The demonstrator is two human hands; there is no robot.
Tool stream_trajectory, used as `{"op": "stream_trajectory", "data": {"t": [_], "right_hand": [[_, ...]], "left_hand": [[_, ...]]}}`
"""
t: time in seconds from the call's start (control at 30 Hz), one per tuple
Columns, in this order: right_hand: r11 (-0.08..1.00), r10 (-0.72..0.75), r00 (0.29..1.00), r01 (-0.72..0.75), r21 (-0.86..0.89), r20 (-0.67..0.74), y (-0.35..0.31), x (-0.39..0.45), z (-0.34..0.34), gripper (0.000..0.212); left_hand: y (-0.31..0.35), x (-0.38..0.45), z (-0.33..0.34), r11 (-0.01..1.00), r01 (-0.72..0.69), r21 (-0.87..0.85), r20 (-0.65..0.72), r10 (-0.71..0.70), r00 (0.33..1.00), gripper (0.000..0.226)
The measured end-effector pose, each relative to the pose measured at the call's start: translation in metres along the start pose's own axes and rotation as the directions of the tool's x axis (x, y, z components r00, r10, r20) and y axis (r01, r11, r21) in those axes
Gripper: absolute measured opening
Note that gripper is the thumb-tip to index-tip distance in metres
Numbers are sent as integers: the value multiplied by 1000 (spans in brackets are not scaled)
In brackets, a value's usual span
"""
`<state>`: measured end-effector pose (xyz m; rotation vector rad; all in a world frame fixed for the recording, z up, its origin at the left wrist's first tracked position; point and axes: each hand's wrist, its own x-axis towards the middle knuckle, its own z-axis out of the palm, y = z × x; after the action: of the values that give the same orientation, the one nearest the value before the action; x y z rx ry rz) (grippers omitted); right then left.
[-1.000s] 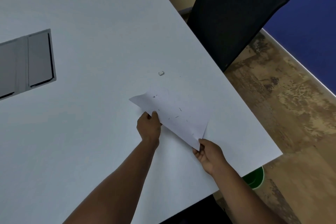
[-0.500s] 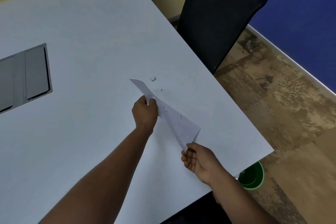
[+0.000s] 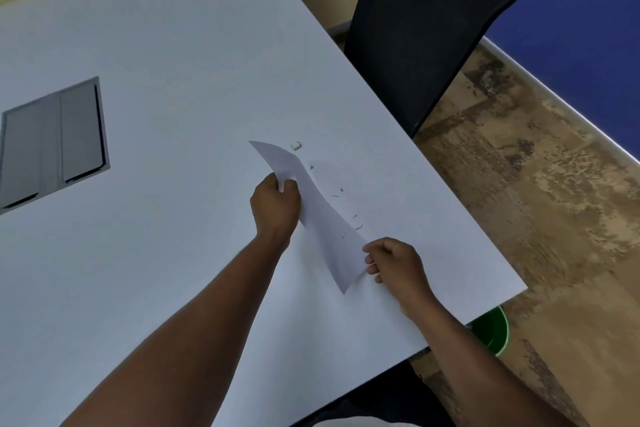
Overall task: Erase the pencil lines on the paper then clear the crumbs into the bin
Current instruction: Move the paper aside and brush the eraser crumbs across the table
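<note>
White table (image 3: 173, 45) is lying under my hands, and I am lifting the paper (image 3: 322, 229) off it. My left hand (image 3: 275, 206) is pinching the far edge and my right hand (image 3: 396, 263) is pinching the near corner. Crumbs (image 3: 356, 222) are sitting beside the paper, and the eraser (image 3: 296, 146) is resting farther back. I think I am doing the clearing step. Next I am needing to push the crumbs toward the green bin (image 3: 491, 331) under the table's corner.
</note>
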<state>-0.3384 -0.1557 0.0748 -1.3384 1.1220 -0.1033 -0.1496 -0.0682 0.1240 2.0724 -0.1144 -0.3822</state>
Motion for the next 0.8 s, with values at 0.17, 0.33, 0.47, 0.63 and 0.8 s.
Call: {"op": "stream_trajectory", "data": {"t": [0.17, 0.33, 0.47, 0.63, 0.8], "right_hand": [[939, -265, 964, 261, -226, 14, -5, 2, 5, 18], [741, -555, 774, 627, -241, 306, 15, 2, 21, 50], [618, -529, 751, 660, -426, 395, 48, 30, 30, 82], [630, -606, 782, 585, -511, 149, 59, 58, 16, 78], [562, -634, 771, 505, -655, 51, 64, 80, -7, 68]], "left_hand": [[1, 1, -6, 999, -5, -49, 23, 6, 1000, 25], [3, -1, -6, 996, -15, -84, 38, 19, 999, 32], [0, -1, -13, 994, 3, -109, 18, -1, 1000, 24], [-14, 3, -31, 994, 13, -110, -49, -19, 999, 24], [-55, 17, -53, 984, 115, -138, -138, -134, 981, 26]]}}
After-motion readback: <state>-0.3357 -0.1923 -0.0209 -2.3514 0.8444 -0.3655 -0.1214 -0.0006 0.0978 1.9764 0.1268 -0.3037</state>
